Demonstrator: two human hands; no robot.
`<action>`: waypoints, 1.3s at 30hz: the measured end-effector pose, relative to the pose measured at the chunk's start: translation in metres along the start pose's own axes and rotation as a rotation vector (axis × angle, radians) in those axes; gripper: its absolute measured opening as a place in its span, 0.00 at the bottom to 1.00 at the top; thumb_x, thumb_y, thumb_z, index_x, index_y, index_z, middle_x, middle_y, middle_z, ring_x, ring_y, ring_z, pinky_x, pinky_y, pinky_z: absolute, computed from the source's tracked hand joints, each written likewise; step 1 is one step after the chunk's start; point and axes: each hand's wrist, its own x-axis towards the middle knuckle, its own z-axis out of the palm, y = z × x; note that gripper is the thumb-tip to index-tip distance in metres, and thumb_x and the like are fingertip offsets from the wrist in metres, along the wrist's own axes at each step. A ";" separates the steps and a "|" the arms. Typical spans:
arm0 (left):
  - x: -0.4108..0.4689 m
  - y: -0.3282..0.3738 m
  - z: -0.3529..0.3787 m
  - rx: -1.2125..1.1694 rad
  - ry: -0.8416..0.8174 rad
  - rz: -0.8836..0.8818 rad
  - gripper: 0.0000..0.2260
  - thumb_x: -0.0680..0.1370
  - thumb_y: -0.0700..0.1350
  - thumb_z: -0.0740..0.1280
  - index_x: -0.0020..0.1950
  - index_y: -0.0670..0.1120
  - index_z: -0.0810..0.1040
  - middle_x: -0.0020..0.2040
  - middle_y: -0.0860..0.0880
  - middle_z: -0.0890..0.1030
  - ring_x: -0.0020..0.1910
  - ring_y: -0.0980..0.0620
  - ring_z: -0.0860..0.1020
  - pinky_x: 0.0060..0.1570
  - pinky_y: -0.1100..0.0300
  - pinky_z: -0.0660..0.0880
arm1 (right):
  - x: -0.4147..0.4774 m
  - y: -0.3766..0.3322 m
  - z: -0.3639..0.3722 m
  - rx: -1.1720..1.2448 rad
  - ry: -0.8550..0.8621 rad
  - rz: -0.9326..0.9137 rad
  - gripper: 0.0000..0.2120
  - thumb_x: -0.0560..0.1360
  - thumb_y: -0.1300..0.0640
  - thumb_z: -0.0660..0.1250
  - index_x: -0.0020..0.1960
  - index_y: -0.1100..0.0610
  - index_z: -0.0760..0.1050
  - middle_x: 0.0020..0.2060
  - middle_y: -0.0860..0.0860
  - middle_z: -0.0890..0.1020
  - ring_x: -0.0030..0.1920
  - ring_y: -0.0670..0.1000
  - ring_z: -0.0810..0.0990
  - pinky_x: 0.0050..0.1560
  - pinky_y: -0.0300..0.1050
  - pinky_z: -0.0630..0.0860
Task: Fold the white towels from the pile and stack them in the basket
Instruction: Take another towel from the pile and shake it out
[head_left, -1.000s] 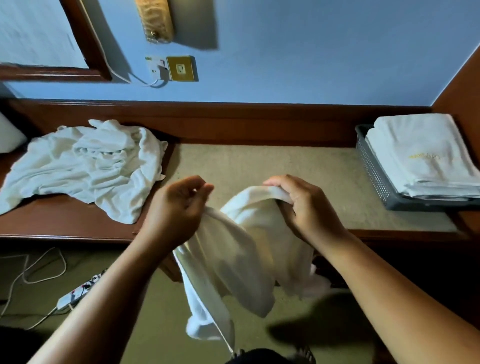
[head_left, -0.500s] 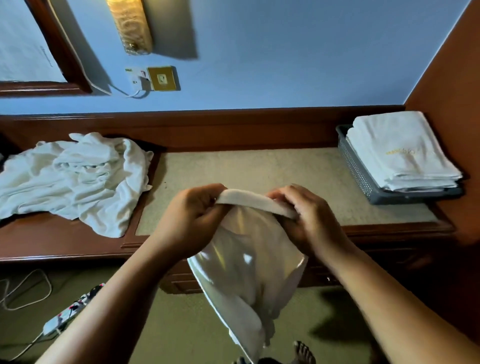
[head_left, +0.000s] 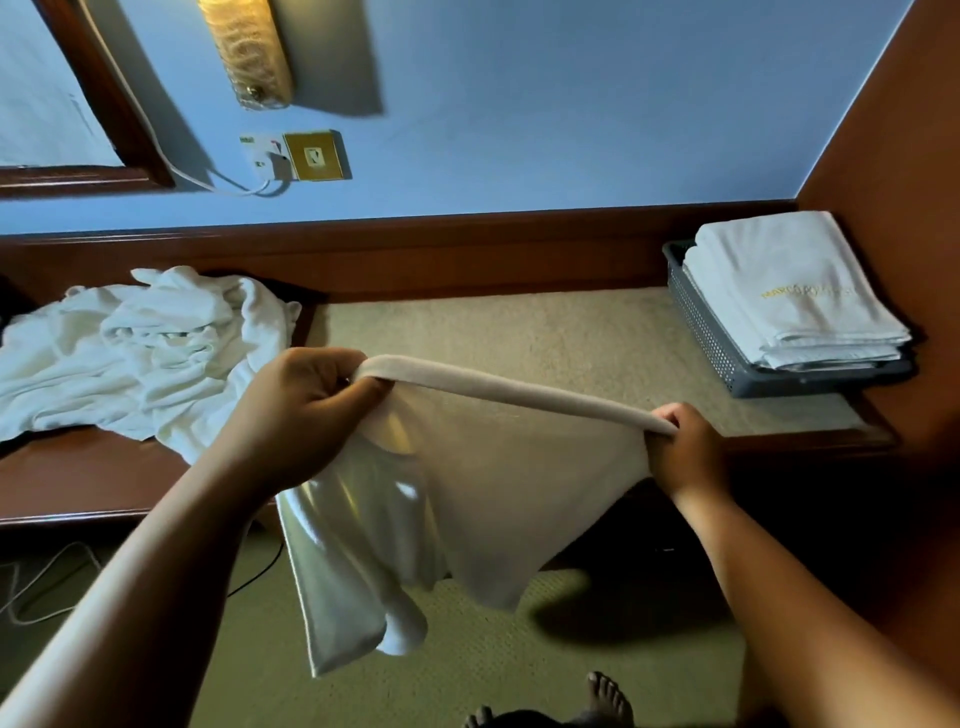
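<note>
Head view shows a white towel (head_left: 498, 483) stretched in the air in front of the counter (head_left: 519, 332), its top edge pulled into a taut band between the two hands while the rest hangs in loose folds toward the floor. It looks soft, light and limp (nothing stiff about it), so it will likely sag wherever it is not held. The corners of the top edge seem the sensible places to take hold, since they keep that edge straight for a fold. The left hand (head_left: 306, 410) grips one end with its fingers (head_left: 332, 371) curled tightly round the bunched cloth. The right hand (head_left: 685, 452) pinches the other end, fingers closed on the hem with no gap showing. To the left, the pile (head_left: 140, 348) of crumpled white towels lies on the counter, well apart from the basket (head_left: 696, 322) at the right end, which carries a neat stack of folded towels (head_left: 795, 291).
</note>
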 end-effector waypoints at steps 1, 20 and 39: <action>0.000 -0.002 0.001 0.063 -0.025 -0.002 0.21 0.72 0.62 0.64 0.37 0.44 0.81 0.31 0.43 0.80 0.28 0.55 0.75 0.30 0.54 0.72 | -0.001 -0.010 -0.003 0.053 0.001 -0.014 0.08 0.75 0.53 0.61 0.40 0.55 0.74 0.35 0.49 0.77 0.41 0.56 0.78 0.39 0.45 0.67; -0.004 -0.040 -0.028 0.354 0.353 -0.155 0.22 0.75 0.55 0.57 0.31 0.40 0.71 0.26 0.41 0.71 0.30 0.42 0.74 0.32 0.50 0.72 | 0.020 -0.055 -0.024 -0.356 -0.102 -0.529 0.13 0.71 0.70 0.62 0.47 0.53 0.71 0.48 0.54 0.71 0.44 0.61 0.75 0.43 0.54 0.74; 0.014 0.055 -0.004 -0.057 -0.350 0.294 0.14 0.71 0.57 0.74 0.49 0.53 0.74 0.32 0.53 0.78 0.27 0.58 0.69 0.29 0.67 0.65 | -0.088 -0.159 0.001 0.248 -0.838 -0.657 0.07 0.76 0.53 0.74 0.50 0.54 0.80 0.32 0.49 0.78 0.33 0.54 0.76 0.36 0.54 0.77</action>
